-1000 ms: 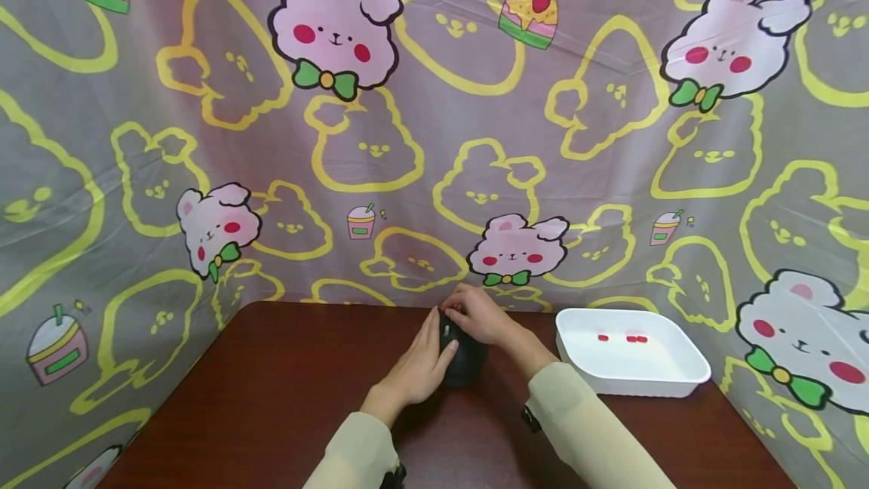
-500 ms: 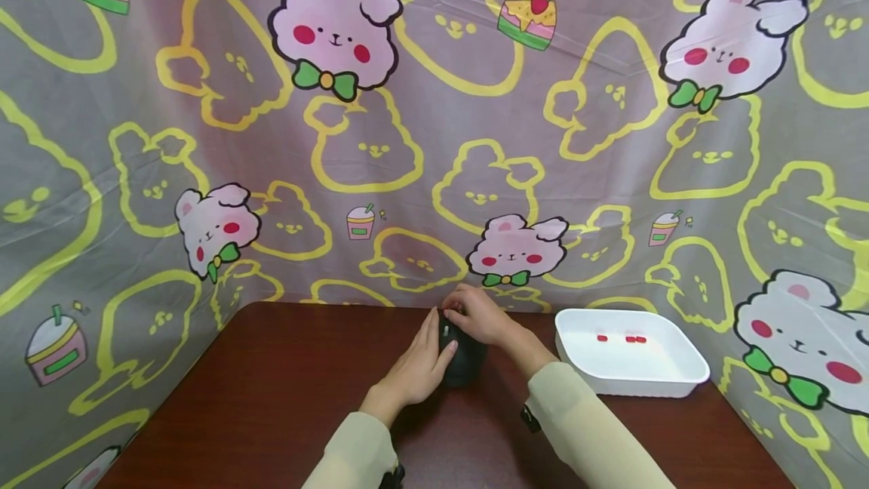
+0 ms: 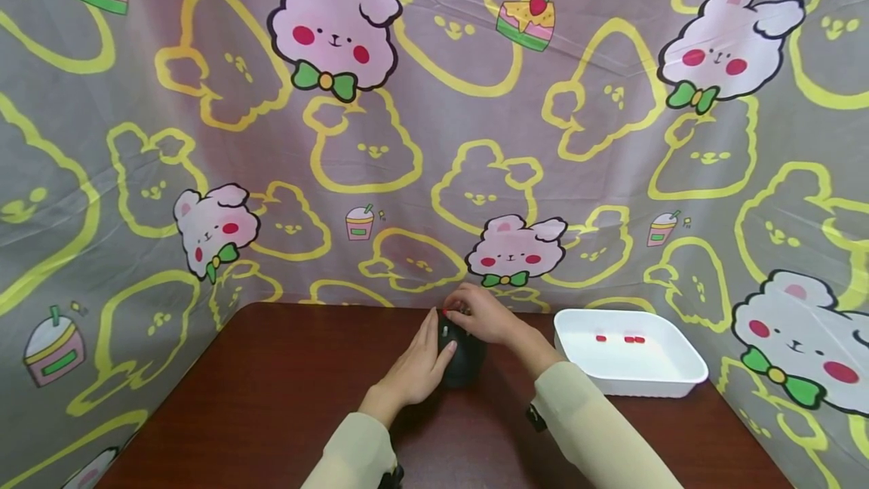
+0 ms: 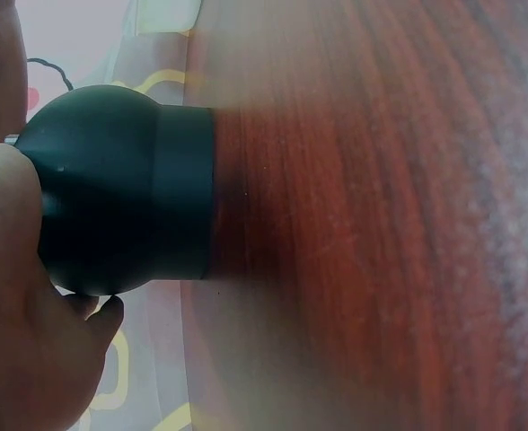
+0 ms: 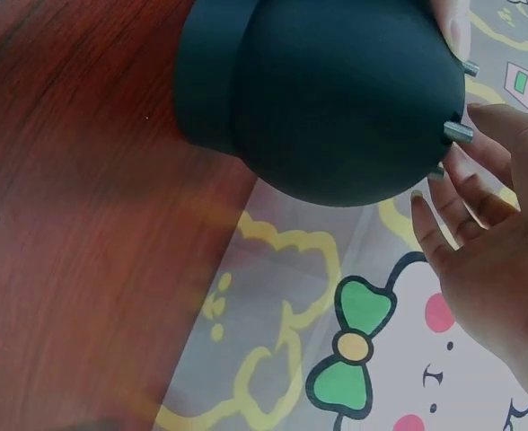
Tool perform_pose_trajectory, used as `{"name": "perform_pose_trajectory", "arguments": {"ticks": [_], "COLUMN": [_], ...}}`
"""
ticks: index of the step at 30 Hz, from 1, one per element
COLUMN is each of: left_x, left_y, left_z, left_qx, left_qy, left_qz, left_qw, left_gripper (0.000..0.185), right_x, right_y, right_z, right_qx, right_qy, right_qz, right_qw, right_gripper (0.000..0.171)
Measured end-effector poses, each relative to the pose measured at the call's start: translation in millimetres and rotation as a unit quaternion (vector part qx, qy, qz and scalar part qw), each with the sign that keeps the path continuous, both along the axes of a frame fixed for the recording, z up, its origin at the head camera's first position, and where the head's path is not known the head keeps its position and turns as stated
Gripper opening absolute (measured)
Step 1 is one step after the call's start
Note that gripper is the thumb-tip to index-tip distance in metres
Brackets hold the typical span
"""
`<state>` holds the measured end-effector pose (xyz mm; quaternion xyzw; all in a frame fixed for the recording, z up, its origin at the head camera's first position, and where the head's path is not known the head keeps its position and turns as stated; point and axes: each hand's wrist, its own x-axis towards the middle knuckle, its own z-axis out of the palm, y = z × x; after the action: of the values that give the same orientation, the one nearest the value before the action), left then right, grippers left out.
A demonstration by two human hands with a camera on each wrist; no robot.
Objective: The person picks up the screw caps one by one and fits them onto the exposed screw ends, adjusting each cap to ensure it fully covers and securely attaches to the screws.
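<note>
Nearest to the person, two pale sleeves (image 3: 360, 455) reach forward over the dark red-brown counter (image 3: 271, 398). The left hand (image 3: 419, 368) lies against the left side of a black rounded object (image 3: 465, 357), with fingers mostly straight and the thumb touching its dark surface; in the left wrist view the object's flat base stands on the counter. The right hand (image 3: 483, 314) is over the top of the object, its fingers curled down on the upper part, where small metal pins (image 5: 457, 132) stick out; whether it really pinches something there I cannot tell. The object stands near the far edge of the counter, about in the middle. To the right of it, apart from it, a white tray (image 3: 686, 379) holds some small red pieces (image 3: 627, 339). Behind everything hangs a cloth backdrop (image 3: 434, 134) with pink bunnies and yellow outlines.
</note>
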<state>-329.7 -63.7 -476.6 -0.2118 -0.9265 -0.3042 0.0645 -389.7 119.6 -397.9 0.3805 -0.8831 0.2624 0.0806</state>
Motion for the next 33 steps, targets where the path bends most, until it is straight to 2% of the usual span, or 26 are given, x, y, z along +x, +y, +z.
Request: {"name": "perform_pose_trajectory", "arguments": {"ticks": [12,22,33], "left_x": [2.0,2.3,1.9], "left_y": [-0.6,0.2,0.5], "left_z": [1.4,0.6,0.5], "left_qx": [0.003,0.003,0.003], "left_qy": [-0.015,-0.010,-0.003], "left_qz": [0.001,0.002,0.003], "left_qw": [0.9999,0.9999,1.0000], "left_gripper": [0.084,0.082,0.081], "right_x": [6.2,8.9,11.2], "right_y": [11.6,22.1,33.0], "right_z": [12.7,16.4,18.2], "right_qx": [0.017,0.008,0.011], "right_qy": [-0.003,0.003,-0.005], "right_qz": [-0.014,-0.008,-0.028], "right_qw": [1.000,1.000,1.000], "right_gripper": [0.023,0.023,0.021]}}
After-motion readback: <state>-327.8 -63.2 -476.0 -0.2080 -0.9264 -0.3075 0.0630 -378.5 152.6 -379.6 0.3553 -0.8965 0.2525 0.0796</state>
